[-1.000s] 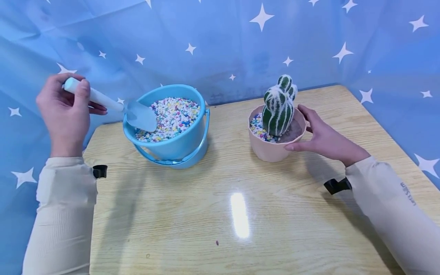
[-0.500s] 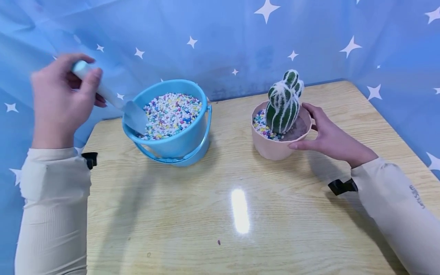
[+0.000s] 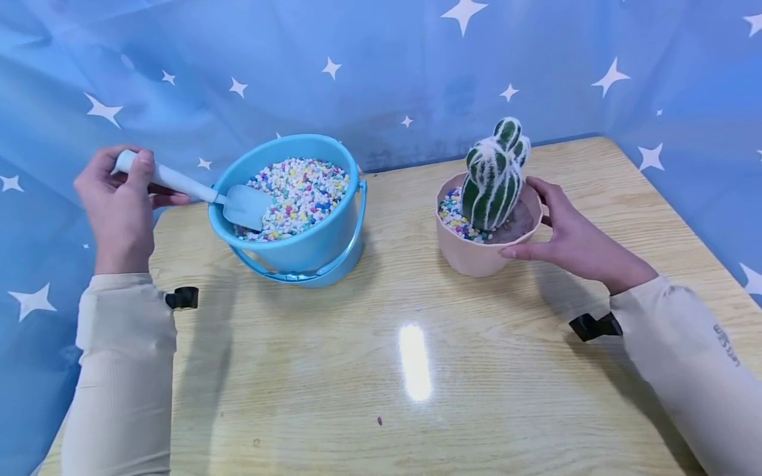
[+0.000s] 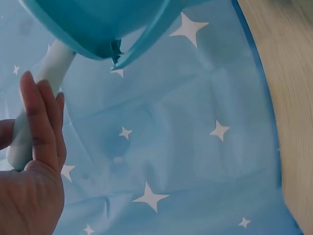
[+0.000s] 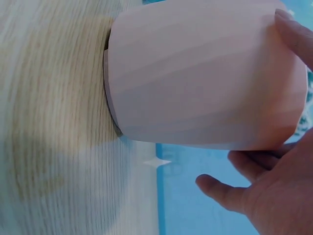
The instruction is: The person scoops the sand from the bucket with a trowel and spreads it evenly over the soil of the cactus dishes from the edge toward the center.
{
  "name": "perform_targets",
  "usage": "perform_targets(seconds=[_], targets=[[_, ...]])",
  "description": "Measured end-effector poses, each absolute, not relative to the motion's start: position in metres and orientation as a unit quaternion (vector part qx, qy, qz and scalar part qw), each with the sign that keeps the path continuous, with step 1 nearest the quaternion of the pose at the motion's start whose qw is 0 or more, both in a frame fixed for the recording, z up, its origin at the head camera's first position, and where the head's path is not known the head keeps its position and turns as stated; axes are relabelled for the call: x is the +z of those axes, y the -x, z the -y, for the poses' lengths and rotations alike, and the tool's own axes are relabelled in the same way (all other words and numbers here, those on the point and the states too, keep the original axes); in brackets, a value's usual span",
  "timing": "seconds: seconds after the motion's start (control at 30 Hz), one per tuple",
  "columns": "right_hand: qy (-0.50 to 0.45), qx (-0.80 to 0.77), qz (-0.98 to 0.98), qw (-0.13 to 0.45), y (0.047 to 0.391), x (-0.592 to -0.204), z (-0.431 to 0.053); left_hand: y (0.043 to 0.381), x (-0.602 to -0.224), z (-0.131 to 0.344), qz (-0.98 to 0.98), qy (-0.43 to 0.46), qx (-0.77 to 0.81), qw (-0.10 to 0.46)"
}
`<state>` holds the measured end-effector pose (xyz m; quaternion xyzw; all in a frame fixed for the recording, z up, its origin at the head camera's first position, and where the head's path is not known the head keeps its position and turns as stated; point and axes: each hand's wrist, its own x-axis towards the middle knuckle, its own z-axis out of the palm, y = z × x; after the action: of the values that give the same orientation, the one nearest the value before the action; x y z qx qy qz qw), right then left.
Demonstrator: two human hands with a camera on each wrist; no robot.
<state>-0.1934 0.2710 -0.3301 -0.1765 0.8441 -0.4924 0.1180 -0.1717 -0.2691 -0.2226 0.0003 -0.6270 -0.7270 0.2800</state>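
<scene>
My left hand (image 3: pixel 122 198) grips the handle of a pale blue toy shovel (image 3: pixel 247 206). The shovel's blade lies inside the rim of a blue bucket (image 3: pixel 286 254), low over the multicoloured pebbles (image 3: pixel 306 192) that fill much of it. In the left wrist view the fingers (image 4: pixel 41 122) wrap the handle below the bucket's rim. On the right, my right hand (image 3: pixel 574 241) holds the rim of a pink flowerpot (image 3: pixel 473 258), thumb at the front and fingers behind. A green cactus (image 3: pixel 491 192) with white fuzz stands in the pot. Pebbles cover its left side; grey-brown filling shows at right.
Both containers stand on a wood-grain table (image 3: pixel 333 370). A blue curtain (image 3: pixel 381 73) with white stars hangs behind and beside it. One small dark pebble (image 3: pixel 380 420) lies near the front. The bucket's handle (image 3: pixel 297 276) hangs down in front.
My left hand rose with the shovel, tilting it steeper, then came down again; the blade now lies flatter over the pebbles. The right hand keeps its hold on the flowerpot. The view shifted slightly.
</scene>
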Motion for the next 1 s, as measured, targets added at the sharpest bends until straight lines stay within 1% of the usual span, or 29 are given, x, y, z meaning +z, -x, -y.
perform_targets(seconds=[0.1,0.23,0.47,0.6,0.77,1.0], targets=[[0.177,-0.491,-0.846,0.110,0.193,-0.330,-0.272,0.176,-0.226,0.264,0.612,-0.023,-0.742,0.272],[0.177,-0.490,-0.846,0.110,0.192,-0.330,-0.271,0.177,-0.234,0.258,0.595,-0.039,-0.754,0.276],[0.181,-0.478,-0.854,0.099,0.190,-0.328,-0.271,0.174,-0.242,0.252,0.567,-0.046,-0.763,0.306],[0.184,-0.463,-0.860,0.112,0.190,-0.328,-0.273,0.173,-0.245,0.251,0.552,-0.060,-0.770,0.313],[0.192,-0.477,-0.848,0.128,0.193,-0.330,-0.274,0.172,-0.250,0.253,0.513,-0.081,-0.800,0.299],[0.177,-0.479,-0.854,0.105,0.191,-0.331,-0.272,0.170,-0.256,0.255,0.462,-0.095,-0.838,0.274]])
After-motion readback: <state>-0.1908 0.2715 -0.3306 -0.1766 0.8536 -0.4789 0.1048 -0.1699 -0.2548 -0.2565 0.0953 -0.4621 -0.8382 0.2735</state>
